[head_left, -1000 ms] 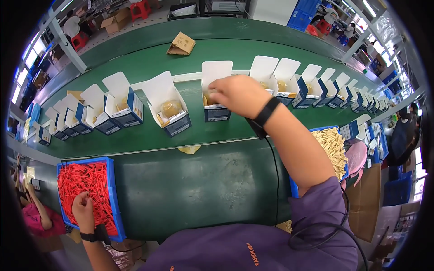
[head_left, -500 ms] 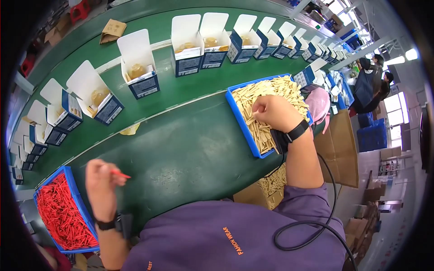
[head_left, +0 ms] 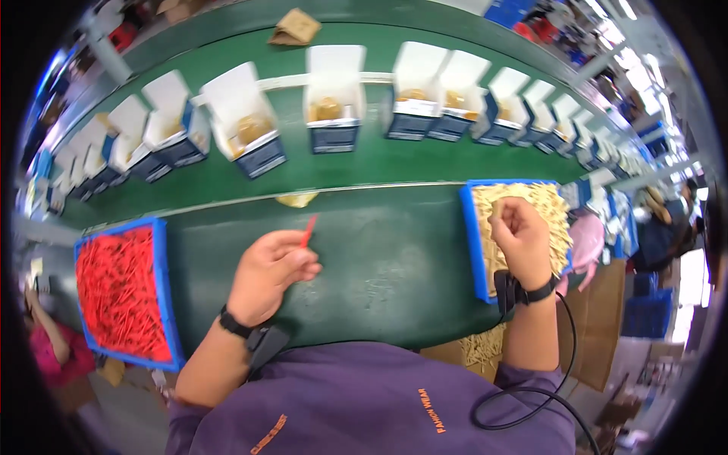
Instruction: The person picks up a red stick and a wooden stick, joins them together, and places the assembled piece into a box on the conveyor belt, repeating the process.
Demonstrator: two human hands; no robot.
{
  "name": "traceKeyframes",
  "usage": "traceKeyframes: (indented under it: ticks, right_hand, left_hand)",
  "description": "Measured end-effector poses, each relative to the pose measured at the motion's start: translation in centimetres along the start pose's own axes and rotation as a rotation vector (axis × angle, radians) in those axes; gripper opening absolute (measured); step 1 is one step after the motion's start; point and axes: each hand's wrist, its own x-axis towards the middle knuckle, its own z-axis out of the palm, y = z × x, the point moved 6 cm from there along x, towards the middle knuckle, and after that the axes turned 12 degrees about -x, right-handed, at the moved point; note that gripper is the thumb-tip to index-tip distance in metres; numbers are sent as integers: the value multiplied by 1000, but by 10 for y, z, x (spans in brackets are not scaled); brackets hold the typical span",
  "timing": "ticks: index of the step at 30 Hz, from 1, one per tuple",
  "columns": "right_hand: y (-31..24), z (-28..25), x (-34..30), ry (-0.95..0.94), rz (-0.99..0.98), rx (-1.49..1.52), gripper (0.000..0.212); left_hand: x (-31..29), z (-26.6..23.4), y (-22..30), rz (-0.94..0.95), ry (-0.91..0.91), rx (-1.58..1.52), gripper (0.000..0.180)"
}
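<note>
My left hand (head_left: 277,269) is over the dark green work surface, its fingers closed around a thin red stick (head_left: 309,230) that points up and away. To its left stands a blue tray (head_left: 161,280) heaped with similar red sticks (head_left: 121,292). My right hand (head_left: 523,239) hovers above another blue tray (head_left: 475,243), full of short, flat, pale wooden sticks (head_left: 542,199). Thumb and fingers of that hand are pinched together; what they hold, if anything, blends with the sticks behind. Both wrists wear black straps with a small device.
Beyond a pale rail, a row of open blue-and-white boxes (head_left: 334,136) stands along the green belt, amber round items inside. A flattened brown paper bag (head_left: 295,28) lies behind them. A yellowish scrap (head_left: 296,199) rests by the rail. A black cable (head_left: 574,334) loops beside my right arm.
My left hand has moved right and away from the red-stick tray, carrying the red stick. The right hand stays over the wooden sticks. The whole view has turned and shifted.
</note>
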Motion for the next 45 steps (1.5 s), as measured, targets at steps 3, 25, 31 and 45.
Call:
traceKeyframes:
  ticks: [3,25,31,45]
  right_hand:
    - [-35,63,-2,-212,116,541,14]
    - [-69,197,-16,-457,198,864,14]
    - [-56,195,-10,-514,211,759,19]
    - [-54,179,-7,-753,207,692,13]
  left_hand:
    - [13,14,-12,-39,-83,-42,21]
    - [19,25,-4,271,23,194,14]
    - [17,33,-12,291,36,617,18]
    - [19,38,-19,259,-76,568,37]
